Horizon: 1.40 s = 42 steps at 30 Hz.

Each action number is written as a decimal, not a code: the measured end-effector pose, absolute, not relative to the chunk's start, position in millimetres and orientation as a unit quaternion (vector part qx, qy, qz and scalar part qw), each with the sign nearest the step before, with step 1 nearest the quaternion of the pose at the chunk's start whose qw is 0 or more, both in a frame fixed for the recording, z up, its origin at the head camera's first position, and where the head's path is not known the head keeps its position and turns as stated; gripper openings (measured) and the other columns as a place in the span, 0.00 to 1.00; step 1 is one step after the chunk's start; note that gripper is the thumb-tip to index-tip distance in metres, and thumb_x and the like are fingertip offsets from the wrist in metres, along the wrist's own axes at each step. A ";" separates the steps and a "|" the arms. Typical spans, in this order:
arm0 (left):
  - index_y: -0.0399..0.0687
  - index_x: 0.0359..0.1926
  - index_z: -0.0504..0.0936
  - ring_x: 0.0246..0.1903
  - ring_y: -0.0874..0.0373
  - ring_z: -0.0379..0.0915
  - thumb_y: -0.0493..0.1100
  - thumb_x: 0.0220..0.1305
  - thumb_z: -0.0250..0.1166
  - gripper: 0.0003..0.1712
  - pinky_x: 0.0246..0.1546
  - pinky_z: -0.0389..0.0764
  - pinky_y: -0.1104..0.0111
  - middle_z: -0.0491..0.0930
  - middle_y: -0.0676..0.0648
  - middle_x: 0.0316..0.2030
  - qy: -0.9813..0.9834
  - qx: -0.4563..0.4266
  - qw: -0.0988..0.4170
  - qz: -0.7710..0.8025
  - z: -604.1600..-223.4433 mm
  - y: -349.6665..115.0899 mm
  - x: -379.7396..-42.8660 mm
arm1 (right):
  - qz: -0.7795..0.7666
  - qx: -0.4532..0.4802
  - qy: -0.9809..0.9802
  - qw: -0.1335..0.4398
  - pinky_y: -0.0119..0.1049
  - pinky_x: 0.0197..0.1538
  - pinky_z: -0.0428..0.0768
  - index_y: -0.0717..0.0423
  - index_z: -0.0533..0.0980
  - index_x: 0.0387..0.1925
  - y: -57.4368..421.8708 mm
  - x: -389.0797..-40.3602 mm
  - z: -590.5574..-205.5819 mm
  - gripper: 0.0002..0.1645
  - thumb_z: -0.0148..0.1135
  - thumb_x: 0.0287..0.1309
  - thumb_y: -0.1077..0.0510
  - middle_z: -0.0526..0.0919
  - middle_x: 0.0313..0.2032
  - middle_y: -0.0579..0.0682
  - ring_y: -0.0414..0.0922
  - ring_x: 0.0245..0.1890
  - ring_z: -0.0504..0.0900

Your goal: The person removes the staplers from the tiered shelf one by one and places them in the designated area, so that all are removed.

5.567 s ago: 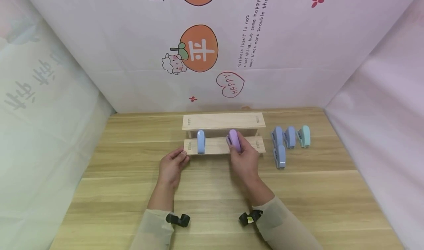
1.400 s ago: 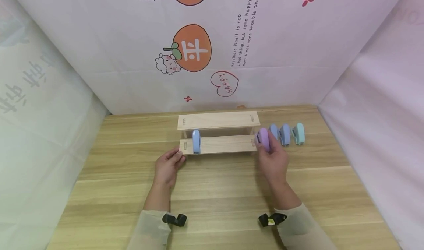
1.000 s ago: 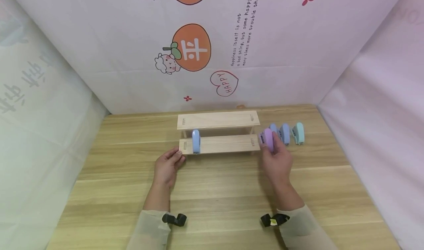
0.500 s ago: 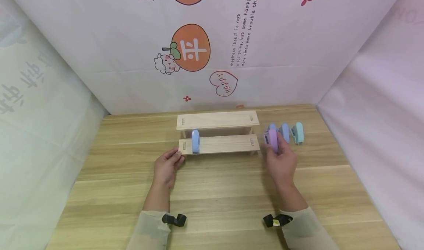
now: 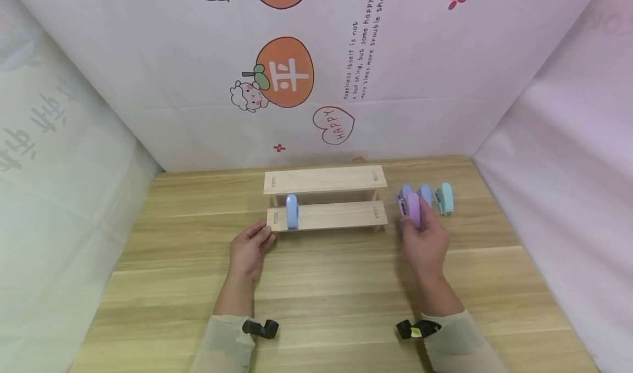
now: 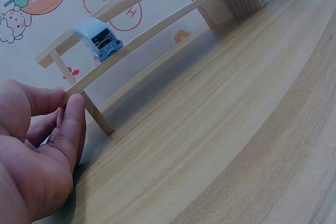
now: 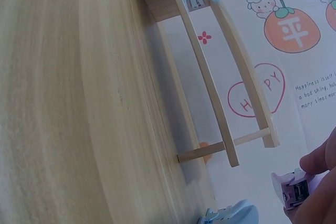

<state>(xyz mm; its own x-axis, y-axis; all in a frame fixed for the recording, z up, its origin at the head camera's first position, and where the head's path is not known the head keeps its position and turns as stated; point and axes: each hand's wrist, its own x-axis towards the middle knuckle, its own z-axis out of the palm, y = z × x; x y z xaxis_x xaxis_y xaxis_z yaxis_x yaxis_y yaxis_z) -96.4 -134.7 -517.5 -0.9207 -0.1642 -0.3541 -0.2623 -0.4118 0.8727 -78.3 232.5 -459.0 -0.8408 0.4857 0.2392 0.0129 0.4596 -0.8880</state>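
Looks like a carrying step to me: right hand (image 5: 426,248) has its fingers wrapped round the purple stapler (image 5: 413,209), just off the right end of the wooden rack (image 5: 336,216) and in front of some blue staplers (image 5: 425,193), while the left hand (image 5: 249,252) pinches the rack's near left corner. Next move probably calls for steering clear of those neighbours. Compared with a few seconds back, purple's shifted right from over the rack.

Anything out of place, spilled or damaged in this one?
Nothing stands out. The wooden rack stands on the table with a blue stapler upright on its lower board; the right hand holds the purple stapler. No spill or break shows, though hand and stapler partly hide the blue staplers behind, so I can't vouch for those.
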 end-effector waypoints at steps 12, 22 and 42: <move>0.29 0.65 0.75 0.50 0.52 0.84 0.29 0.71 0.64 0.23 0.59 0.85 0.66 0.75 0.35 0.61 0.536 -0.197 0.034 0.820 -515.5 -135.1 -97.0 | 0.502 -0.172 -0.817 0.226 0.44 0.69 0.75 0.58 0.70 0.71 241.8 -77.8 -459.7 0.33 0.64 0.66 0.66 0.74 0.67 0.57 0.50 0.68 0.74; 0.28 0.65 0.75 0.48 0.52 0.84 0.28 0.71 0.63 0.23 0.59 0.85 0.66 0.75 0.35 0.60 0.533 -0.198 0.030 0.822 -512.8 -133.2 -97.0 | 0.504 -0.188 -0.815 0.217 0.44 0.72 0.73 0.56 0.70 0.72 249.6 -77.4 -460.1 0.32 0.61 0.68 0.65 0.73 0.69 0.55 0.47 0.69 0.72; 0.28 0.65 0.74 0.47 0.53 0.85 0.29 0.72 0.63 0.23 0.59 0.85 0.66 0.75 0.34 0.61 0.542 -0.195 0.028 0.817 -513.4 -133.3 -95.3 | 0.559 -0.219 -0.767 0.227 0.39 0.72 0.74 0.56 0.71 0.72 262.7 -74.7 -469.5 0.33 0.62 0.66 0.68 0.75 0.68 0.57 0.48 0.69 0.73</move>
<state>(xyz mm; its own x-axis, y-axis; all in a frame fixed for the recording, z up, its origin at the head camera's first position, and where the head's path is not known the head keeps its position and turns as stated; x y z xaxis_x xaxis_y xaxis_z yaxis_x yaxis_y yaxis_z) -95.3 -133.3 -513.4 -0.9223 -0.1648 -0.3495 -0.2579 -0.4110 0.8744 -74.7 262.7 -469.5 -0.8008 0.5898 0.1043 0.0819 0.2802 -0.9564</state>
